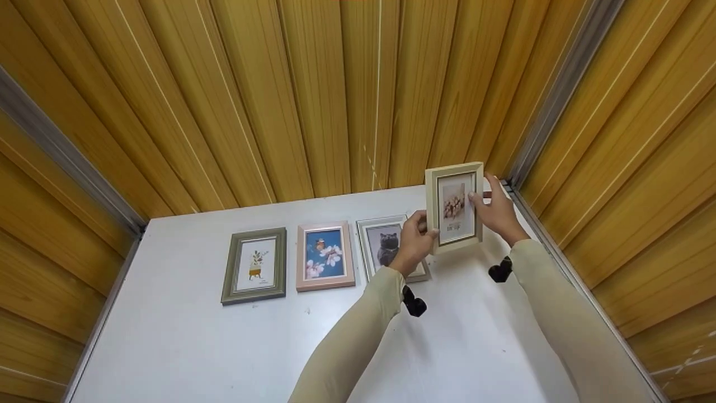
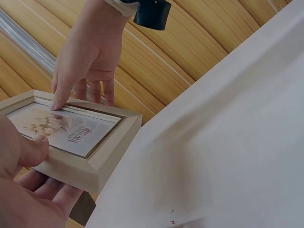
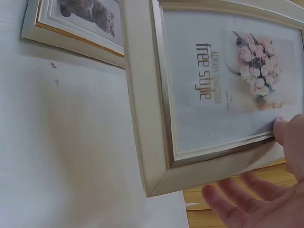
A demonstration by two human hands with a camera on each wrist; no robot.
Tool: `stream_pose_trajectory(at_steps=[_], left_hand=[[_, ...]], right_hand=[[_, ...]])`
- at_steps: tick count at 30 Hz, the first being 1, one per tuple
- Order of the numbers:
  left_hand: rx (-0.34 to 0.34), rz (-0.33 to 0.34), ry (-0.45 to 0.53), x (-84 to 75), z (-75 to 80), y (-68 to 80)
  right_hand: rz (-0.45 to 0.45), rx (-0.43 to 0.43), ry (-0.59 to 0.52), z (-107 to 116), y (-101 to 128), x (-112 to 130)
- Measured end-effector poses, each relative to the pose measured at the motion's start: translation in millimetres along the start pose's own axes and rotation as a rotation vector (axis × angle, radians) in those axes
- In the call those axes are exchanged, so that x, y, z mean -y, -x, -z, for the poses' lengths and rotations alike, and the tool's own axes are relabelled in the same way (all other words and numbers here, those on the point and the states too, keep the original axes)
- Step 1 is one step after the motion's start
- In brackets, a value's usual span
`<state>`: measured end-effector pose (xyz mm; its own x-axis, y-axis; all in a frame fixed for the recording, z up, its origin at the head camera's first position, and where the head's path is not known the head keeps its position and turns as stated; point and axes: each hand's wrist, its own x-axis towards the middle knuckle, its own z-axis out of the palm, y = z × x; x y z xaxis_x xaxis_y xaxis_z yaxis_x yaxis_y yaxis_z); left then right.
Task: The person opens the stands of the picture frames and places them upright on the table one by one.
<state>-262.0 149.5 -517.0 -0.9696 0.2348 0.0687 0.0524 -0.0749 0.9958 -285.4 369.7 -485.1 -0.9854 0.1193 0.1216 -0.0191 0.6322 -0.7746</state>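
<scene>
1. Sleeves, pair, pale beige: below the cream picture frame, covering both forearms.
2. Wrist attachments, two, black: one by each cuff, below the cream picture frame.
3. Left hand: at the lower left of the cream picture frame; pinches its border, thumb on the front, fingers bent in behind.
4. Right hand: at the right side of the cream picture frame; holds that side, thumb pressed on the front, other fingers slightly apart past the outer edge. Cannot tell how many touch the back.
5. Cream picture frame: one, between the two hands, tilted, raised off the white surface; print of a pink flower bouquet, lettered "free style".
6. Pale grey picture frame: just left of the cream picture frame, partly covered by the left hand; grey cat print.
7. Pink picture frame: farther left of the cream picture frame; blossoms on blue.
8. Grey-green picture frame: well left of the cream picture frame; potted plant print.
9. White surface: behind the cream picture frame, bearing soft shadows.
10. Wood-grain panels, yellow-brown, ribbed: above and right of the cream picture frame.
11. Metal rails, grey: right and far left of the cream picture frame.
</scene>
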Motion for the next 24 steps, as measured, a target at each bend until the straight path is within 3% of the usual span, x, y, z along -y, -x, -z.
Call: stream_pose_trajectory(at_steps=[16, 24], left_hand=[[0.004, 0.01, -0.029, 6.9, 2.5, -1.1], [-0.035, 0.014, -0.197, 2.1, -0.5, -3.2]], right_hand=[[0.036, -0.047, 0.043, -3.0, 6.4, -2.5], [0.022, -0.068, 0.058, -2.9, 4.0, -3.2]])
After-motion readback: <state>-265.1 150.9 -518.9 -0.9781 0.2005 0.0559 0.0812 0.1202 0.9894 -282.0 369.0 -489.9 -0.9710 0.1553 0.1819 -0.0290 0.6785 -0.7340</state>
